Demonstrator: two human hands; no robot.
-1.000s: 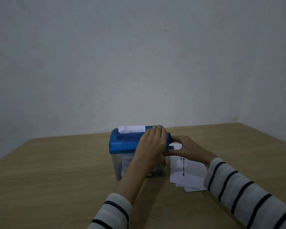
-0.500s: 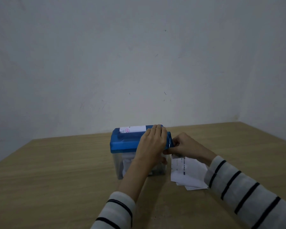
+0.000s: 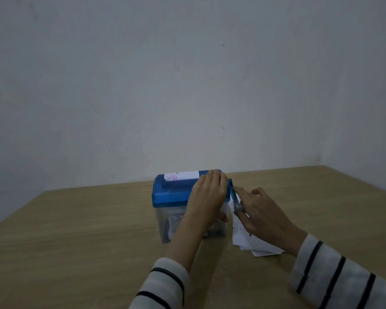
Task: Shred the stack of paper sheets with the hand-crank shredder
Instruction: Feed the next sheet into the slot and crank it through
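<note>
A white paper sheet [image 3: 184,176] sticks up from the blue-lidded clear plastic shredder [image 3: 176,195] on the wooden tabletop [image 3: 76,230], the left hand [image 3: 206,195] lying flat on top to steady it while the right hand [image 3: 257,212] grips the blue crank [image 3: 232,192] to turn it, above the white paper stack [image 3: 254,244].

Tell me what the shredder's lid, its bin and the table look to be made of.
Lid: opaque blue plastic, most likely, smooth with a slight sheen and moulded rounded edges.
Bin: clear plastic, it seems; white paper scraps show through its wall.
Table: wood or wood-look laminate, matte, with long pale grain lines; which of the two the picture cannot settle.
</note>
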